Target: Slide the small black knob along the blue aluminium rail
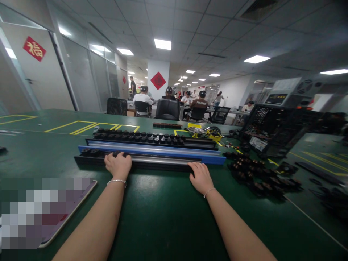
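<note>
A long black rail (pixel 163 162) with a silvery channel lies across the green table in front of me. Several small black round parts (pixel 91 151) sit in its left end. My left hand (pixel 119 166) is closed over the rail left of its middle, its fingertips curled past the near edge; whether a small part is under them is hidden. Toward the right end, my right hand (pixel 201 177) grips the same rail's near edge with bent fingers. Directly behind lies a blue rail (pixel 214 158), and beyond it another black rail (pixel 201 142) carries a row of black parts.
A heap of dark small parts (pixel 261 175) lies to the right, with an opened computer case (pixel 277 127) behind it. A metal bowl (pixel 196 130) stands at the back. At the near left is a tablet-like device (pixel 78 203), partly pixelated. People sit at distant desks.
</note>
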Demonstrator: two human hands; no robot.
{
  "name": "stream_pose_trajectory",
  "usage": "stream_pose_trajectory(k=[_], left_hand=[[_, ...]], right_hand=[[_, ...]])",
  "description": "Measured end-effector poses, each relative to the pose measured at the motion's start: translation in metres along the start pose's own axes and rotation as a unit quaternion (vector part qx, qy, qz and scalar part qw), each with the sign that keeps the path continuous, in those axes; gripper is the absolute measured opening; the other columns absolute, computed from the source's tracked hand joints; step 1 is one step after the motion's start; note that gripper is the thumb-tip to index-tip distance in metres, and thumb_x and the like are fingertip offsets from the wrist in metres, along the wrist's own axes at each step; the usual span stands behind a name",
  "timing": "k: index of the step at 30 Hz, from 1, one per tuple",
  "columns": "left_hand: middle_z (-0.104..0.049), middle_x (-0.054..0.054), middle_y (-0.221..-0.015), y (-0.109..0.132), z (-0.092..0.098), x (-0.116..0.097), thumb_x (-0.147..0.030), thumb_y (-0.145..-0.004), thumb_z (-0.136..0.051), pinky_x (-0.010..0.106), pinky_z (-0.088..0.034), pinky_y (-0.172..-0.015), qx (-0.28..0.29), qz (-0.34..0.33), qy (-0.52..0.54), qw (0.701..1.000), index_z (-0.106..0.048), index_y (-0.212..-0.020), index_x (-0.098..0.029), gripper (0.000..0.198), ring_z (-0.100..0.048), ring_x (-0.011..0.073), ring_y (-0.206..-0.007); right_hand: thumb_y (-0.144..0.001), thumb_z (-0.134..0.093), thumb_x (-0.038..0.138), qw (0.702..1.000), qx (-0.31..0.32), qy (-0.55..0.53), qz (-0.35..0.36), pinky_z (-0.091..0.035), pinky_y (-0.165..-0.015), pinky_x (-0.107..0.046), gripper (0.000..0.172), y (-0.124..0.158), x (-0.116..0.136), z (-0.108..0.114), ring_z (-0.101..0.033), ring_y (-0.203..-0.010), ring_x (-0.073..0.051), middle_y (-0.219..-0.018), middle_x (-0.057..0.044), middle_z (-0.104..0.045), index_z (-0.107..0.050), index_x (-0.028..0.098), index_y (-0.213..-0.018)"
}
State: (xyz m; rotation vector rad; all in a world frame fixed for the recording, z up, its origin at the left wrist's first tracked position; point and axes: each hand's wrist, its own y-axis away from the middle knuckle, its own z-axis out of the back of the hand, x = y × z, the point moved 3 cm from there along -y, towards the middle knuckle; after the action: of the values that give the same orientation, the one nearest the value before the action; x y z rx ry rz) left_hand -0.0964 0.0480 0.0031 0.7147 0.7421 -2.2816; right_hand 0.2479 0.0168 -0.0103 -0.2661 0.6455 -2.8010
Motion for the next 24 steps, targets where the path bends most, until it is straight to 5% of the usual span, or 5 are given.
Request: stream_pose_trajectory(k=[24], left_hand=[[-0.038, 0.010, -0.137, 0.012, 0.003, 0.005, -0.040, -0.081, -0.040, 0.049, -0.026, -0.102, 0.037, -0.062, -0.039, 0.997, -0.061, -0.113, -0.028, 0.040, -0.021, 0.0295, -0.133]], right_hand=[[-0.073, -0.044, 0.015, 1.000, -0.003, 0.003, -0.009, -0.021, -0.105, -0.038, 0.045, -0.002, 0.001, 0.002, -0.044, -0.113, -0.019, -0.118, -0.006, -0.057, -0.053, 0.020, -0.116]])
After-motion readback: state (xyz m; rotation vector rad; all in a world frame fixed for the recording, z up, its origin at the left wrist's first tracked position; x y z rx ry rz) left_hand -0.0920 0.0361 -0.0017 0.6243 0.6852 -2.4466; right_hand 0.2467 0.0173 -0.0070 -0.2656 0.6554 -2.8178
